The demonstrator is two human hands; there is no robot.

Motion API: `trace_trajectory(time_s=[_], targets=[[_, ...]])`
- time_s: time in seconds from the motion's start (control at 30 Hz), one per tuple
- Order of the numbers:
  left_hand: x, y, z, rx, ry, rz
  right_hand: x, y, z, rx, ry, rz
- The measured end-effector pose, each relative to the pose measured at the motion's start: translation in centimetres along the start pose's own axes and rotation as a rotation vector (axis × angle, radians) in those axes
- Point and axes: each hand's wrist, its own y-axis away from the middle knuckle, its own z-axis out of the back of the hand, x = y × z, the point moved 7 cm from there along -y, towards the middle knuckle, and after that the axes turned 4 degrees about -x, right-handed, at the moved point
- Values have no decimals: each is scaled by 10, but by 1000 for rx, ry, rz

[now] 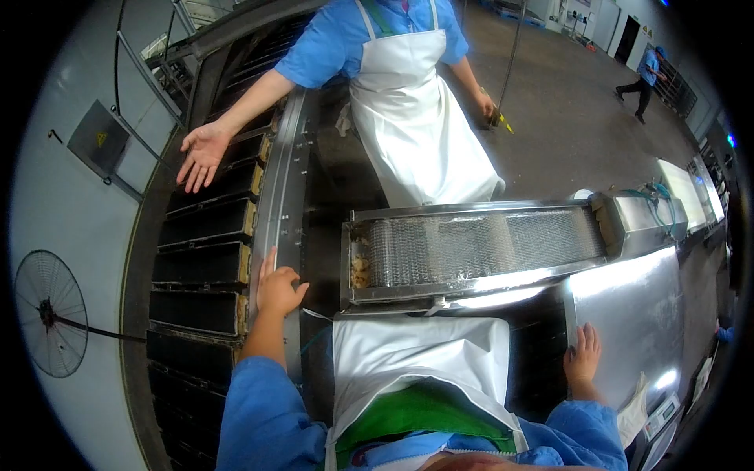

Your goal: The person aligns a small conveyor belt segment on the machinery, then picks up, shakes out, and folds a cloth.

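My left hand [280,292] rests on the metal rail [271,212] beside a row of dark trays [196,264], its fingers apart and nothing in it. On the right, my right hand [583,353] lies with fingers spread on the edge of a shiny steel table [632,314]. Between and beyond my hands is a wire mesh conveyor [479,245] in a steel frame, with pale crumbs at its left end. Across from me, a co-worker in a white apron [412,110] holds one open palm over the trays; the co-worker's other hand has a yellow-tipped item [505,123].
A round fan [51,312] stands by the left wall. A steel housing [640,221] with a teal cord closes the conveyor's right end. A digital scale [661,416] is at the lower right. Another person [648,74] walks in the background.
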Motion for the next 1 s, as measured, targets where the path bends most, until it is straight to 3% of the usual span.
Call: trace_trajectory(time_s=[1.0], targets=[[8, -1, -8, 11, 14, 34, -3, 0, -4, 16, -2, -1]])
